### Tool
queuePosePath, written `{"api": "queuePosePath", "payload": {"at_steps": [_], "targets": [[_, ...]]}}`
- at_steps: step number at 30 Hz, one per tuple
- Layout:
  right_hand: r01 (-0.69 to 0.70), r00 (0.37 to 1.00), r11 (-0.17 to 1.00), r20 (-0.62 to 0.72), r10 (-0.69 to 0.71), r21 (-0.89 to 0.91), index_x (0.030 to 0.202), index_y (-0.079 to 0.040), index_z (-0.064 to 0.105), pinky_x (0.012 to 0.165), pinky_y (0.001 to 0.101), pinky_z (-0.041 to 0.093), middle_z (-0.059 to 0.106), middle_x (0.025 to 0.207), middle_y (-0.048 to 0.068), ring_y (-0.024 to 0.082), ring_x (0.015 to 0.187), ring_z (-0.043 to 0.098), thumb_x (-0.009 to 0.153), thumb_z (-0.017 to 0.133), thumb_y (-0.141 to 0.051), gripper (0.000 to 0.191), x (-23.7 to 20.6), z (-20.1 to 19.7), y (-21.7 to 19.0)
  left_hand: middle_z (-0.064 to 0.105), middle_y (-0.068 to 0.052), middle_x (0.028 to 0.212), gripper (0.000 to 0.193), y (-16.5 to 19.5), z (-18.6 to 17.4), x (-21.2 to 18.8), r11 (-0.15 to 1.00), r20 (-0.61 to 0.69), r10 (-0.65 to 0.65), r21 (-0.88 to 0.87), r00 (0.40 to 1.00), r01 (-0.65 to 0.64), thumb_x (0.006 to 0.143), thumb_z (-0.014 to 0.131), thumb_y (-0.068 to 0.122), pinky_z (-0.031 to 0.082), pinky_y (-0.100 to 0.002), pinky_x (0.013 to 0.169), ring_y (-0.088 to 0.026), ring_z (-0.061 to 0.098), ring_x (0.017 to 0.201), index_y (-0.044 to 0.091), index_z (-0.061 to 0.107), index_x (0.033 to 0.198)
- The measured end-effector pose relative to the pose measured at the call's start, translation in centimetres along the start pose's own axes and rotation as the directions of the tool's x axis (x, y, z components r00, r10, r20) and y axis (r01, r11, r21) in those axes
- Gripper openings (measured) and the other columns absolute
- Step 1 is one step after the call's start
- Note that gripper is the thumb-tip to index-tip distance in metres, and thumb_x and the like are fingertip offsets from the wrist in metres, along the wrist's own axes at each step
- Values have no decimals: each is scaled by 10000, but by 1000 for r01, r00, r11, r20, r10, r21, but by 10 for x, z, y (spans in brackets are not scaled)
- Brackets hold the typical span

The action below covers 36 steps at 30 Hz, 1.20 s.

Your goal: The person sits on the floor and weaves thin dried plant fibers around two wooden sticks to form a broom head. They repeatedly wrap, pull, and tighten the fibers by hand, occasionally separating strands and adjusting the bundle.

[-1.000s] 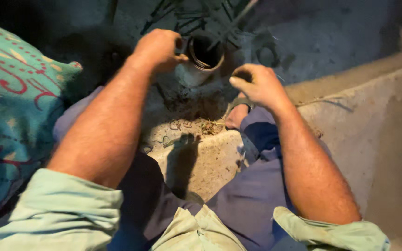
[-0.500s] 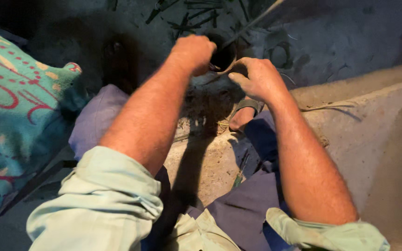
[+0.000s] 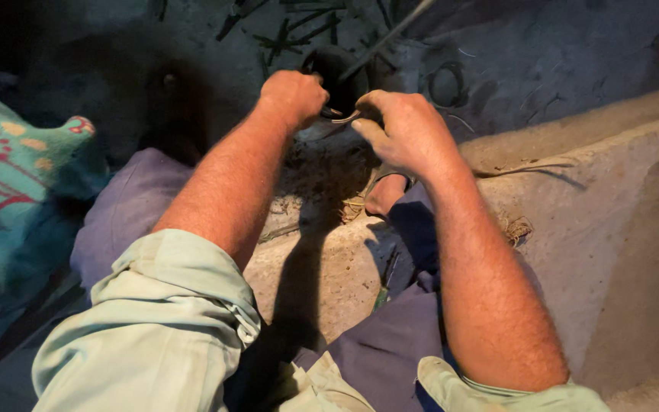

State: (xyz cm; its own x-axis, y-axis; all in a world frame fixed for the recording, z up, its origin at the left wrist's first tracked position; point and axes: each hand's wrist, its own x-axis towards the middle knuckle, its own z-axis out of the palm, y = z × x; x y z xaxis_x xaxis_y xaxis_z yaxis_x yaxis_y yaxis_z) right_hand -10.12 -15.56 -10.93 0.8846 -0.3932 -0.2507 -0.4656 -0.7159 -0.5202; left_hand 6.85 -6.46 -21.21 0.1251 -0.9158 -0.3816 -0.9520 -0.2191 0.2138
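Left hand (image 3: 293, 95): fist closed at round dark pot (image 3: 337, 72) rim.
Right hand (image 3: 406, 130): curled, pinching thin strip (image 3: 345, 117) beside it.
Pot: just ahead, between both hands.

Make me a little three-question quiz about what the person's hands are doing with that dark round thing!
1. True or false: both the left hand and the right hand are up at the dark round pot.
2. What lies at the left edge of the picture?
A. a teal patterned cloth
B. a red bucket
C. a white plate
3. Fill in: the rolled-up sleeves are pale ____.

Key: 1 true; 2 A; 3 green.
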Motion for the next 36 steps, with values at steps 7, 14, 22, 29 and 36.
{"api": "queuePosePath", "payload": {"at_steps": [7,14,22,29,36], "targets": [[-73,997,996,30,75,-58,1151,-74,727,856,494,540,730,1042,207,416,992,679,894,739,-289,336,-1,-1,19,712,-105,1222,334,-12,-14,21,992,211,-52,-103,976,76,857,745,230,574,-476,862,-330,685,1098,118,729,1171],[-94,989,991,101,103,-93,1171,-72,717,862,499,536,726,1049,213,418,998,679,889,734,-299,362,1,7,39,729,-129,1210,270,-21,-10,36,994,172,30,-105,985,-12,884,748,241,561,-446,918,-336,697,1104,116,788,1121],[-83,992,993,90,90,-78,1175,-53,710,860,513,529,722,1056,230,428,1012,669,892,728,-300,376,0,9,36,724,-135,1134,258,-2,6,11,969,133,-38,-237,990,69,938,623,259,559,-502,869,-368,690,1050,119,733,1126],[-184,975,976,107,197,-115,1152,-66,719,865,518,533,720,1047,230,437,998,671,896,737,-313,356,-2,18,46,726,-58,972,264,38,34,4,996,-389,83,8,918,-87,944,538,245,549,-495,682,-343,696,878,157,784,912],[-145,988,968,22,153,-206,1175,-100,717,908,518,503,701,1160,181,411,1103,629,862,780,-256,355,-7,44,78,724,-83,986,225,59,30,-13,993,-293,-78,-111,953,48,918,614,310,554,-485,721,-345,694,890,152,773,929]]}}
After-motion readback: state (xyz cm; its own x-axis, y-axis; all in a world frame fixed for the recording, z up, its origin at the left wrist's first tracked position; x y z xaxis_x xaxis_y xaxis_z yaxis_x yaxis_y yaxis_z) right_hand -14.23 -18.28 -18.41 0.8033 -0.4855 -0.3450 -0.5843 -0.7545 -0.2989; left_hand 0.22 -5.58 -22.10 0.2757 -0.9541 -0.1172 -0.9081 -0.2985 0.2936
